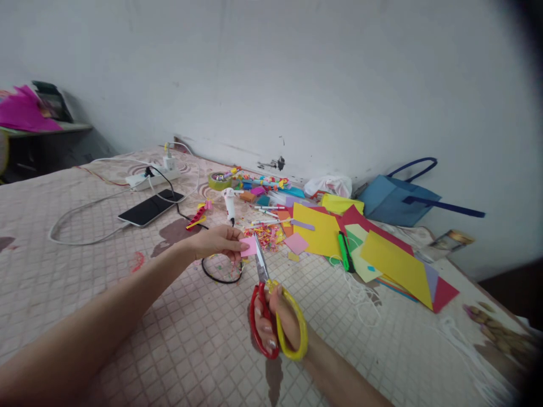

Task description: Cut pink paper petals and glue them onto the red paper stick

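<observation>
My left hand pinches a small pink paper piece above the tiled mat. My right hand grips scissors with one red and one yellow handle loop. The scissor blades point up and touch the pink piece's right edge. Small coloured paper scraps lie just behind the pink piece.
Coloured paper sheets and a green marker lie to the right. A glue gun, tape roll, pens, a phone, a power strip with cables and a blue bag sit behind, by the wall.
</observation>
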### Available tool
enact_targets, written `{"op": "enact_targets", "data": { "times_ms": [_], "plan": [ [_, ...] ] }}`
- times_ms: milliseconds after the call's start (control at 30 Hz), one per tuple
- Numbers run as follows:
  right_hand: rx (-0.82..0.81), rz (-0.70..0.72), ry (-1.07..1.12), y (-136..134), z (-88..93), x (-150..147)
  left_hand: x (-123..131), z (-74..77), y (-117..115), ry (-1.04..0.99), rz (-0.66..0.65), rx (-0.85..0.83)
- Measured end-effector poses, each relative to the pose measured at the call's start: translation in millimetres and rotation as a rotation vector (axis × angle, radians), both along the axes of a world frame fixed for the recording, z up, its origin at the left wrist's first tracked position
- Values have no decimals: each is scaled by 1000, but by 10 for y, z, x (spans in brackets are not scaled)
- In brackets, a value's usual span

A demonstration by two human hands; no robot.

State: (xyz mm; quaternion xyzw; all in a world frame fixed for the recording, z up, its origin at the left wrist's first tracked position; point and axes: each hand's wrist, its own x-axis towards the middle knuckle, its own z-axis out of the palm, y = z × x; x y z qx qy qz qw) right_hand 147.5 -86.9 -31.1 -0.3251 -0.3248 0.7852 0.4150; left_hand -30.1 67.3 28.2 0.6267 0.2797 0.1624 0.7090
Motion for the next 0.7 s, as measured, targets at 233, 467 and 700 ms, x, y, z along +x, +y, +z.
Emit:
{"op": "enact_targets", "data": {
  "times_ms": [233,467,700],
  "plan": [
    [-16,36,-23,19,-58,20,-21,-6,26,8,-26,8],
    [79,-111,-177,81,82,69,-32,-48,43,34,-23,31],
    [534,-621,-1580,522,239,836,98,-48,-94,-16,90,-18]
  ]
}}
